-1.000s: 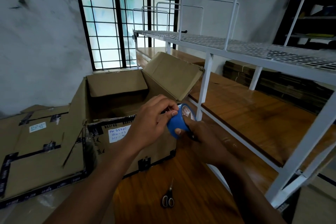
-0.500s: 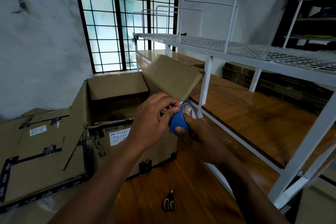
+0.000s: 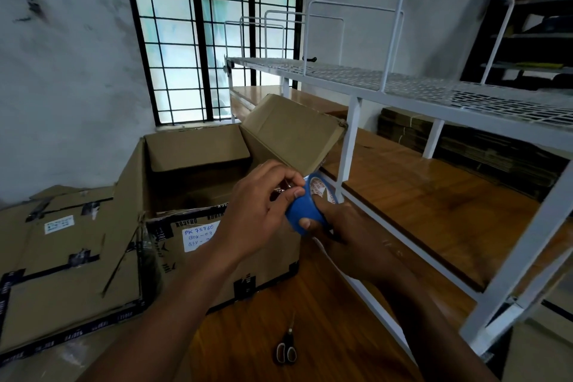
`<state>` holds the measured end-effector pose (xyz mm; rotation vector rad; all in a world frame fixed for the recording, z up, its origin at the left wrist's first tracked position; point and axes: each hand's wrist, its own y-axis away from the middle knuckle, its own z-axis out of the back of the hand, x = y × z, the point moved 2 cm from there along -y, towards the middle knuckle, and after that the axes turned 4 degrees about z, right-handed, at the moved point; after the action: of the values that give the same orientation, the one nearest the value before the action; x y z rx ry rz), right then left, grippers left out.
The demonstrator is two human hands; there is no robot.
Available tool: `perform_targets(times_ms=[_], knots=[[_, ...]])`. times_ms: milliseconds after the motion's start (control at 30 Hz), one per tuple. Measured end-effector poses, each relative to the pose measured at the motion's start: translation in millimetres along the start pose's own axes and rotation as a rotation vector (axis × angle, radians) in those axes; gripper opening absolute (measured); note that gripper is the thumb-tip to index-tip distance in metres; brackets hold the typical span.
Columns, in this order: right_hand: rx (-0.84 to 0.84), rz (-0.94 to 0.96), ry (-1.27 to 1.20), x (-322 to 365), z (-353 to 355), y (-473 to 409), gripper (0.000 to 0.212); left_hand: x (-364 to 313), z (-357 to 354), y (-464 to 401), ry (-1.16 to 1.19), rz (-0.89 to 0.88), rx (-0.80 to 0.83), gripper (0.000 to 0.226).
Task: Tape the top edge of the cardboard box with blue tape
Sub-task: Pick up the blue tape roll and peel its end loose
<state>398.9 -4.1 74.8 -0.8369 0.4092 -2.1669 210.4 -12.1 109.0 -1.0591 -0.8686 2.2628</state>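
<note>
An open cardboard box [image 3: 198, 245] stands on the wooden table, its flaps up and a white handwritten label on its near side. In front of its right corner I hold a roll of blue tape [image 3: 305, 211]. My right hand [image 3: 350, 232] grips the roll from below, thumb on its blue face. My left hand [image 3: 263, 214] reaches over from the left, thumb and forefinger pinched at the roll's top edge. Whether a tape end is lifted I cannot tell.
Black-handled scissors [image 3: 286, 349] lie on the wooden table near me. A flattened cardboard box [image 3: 62, 273] lies to the left. A white metal rack [image 3: 403, 84] with a mesh shelf runs along the right; its post stands close behind the roll. A barred window is ahead.
Both hands stay together on the roll and have risen slightly. My left fingers have shifted a little along the roll's top edge.
</note>
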Motion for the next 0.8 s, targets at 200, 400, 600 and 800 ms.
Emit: perform_targets(times_ms=[200,400,600,800], knots=[[0.0,0.007,0.0,4,2,2,0.024,0,0,-3,-0.036,-0.005,0.022,0.012],[0.009,0.003,0.007,-1,0,1,0.032,-3,3,-8,-0.138,-0.116,0.021,0.01],[-0.005,0.018,-0.028,6,7,-2,0.016,0,0,-9,-0.185,-0.189,0.006,0.011],[0.011,0.008,-0.039,4,7,-3,0.016,10,2,-13,-0.061,-0.075,0.041,0.018]])
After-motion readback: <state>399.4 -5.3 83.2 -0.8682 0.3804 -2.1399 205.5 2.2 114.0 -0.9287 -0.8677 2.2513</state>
